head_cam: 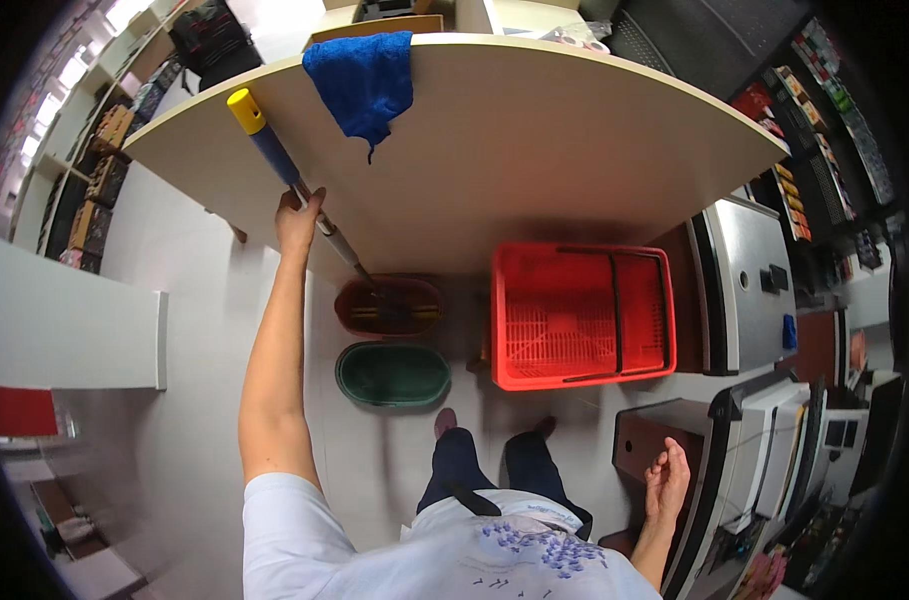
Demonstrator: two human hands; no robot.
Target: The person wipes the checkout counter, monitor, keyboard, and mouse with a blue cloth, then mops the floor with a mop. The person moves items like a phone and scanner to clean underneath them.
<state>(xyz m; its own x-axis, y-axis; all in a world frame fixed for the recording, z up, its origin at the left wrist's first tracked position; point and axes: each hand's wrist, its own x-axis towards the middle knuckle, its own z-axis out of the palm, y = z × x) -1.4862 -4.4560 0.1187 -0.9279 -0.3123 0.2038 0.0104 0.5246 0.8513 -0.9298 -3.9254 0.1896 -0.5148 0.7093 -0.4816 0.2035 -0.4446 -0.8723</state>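
Note:
My left hand grips the pole of a mop, just below its blue grip with a yellow end cap. The pole slants down, and its head sits inside a dark red oval bucket on the floor; the head's exact form is hard to make out. A green oval bucket stands beside the red one, nearer to my feet. Low at my right side, my right hand holds nothing, its fingers loosely curled. A blue cloth hangs over the top edge of the panel before me.
A pale upright panel spans the front. Red shopping baskets with black handles stand right of the buckets. Counters with metal tops line the right side. At the left, a white partition end juts out, with stocked shelves beyond.

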